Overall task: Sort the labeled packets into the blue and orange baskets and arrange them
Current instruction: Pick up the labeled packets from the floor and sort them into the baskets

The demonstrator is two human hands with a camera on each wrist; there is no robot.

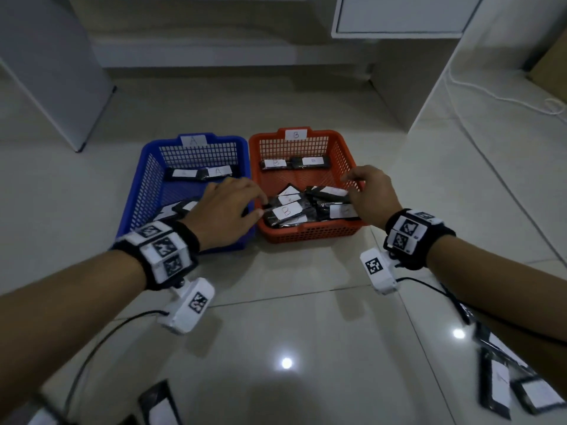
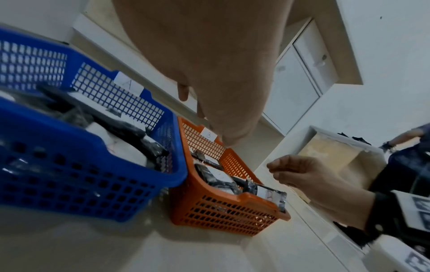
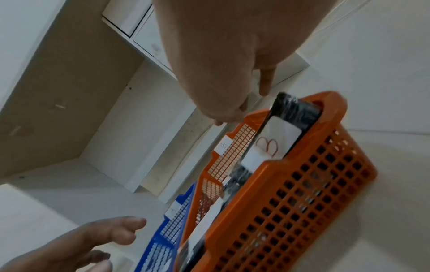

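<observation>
Packets (image 1: pixel 287 211) marked B heaped loose at near end of orange basket (image 1: pixel 310 236); left hand (image 1: pixel 228 210) and right hand (image 1: pixel 372 194) above heap, fingers relaxed, holding nothing. Arranging step; next, straighten heap into rows.

The room is dim, with cool, flat light from overhead. Two small bright glare spots sit on the glossy pale tiled floor (image 1: pixel 287 363), which mirrors the lamps. Soft shadow gathers under the white cabinet (image 1: pixel 399 16). The head view bends straight lines near its edges. Both wrist views are smeared by motion blur, and the blue plastic mesh basket (image 2: pixel 69 176) looks soft and grainy.
</observation>
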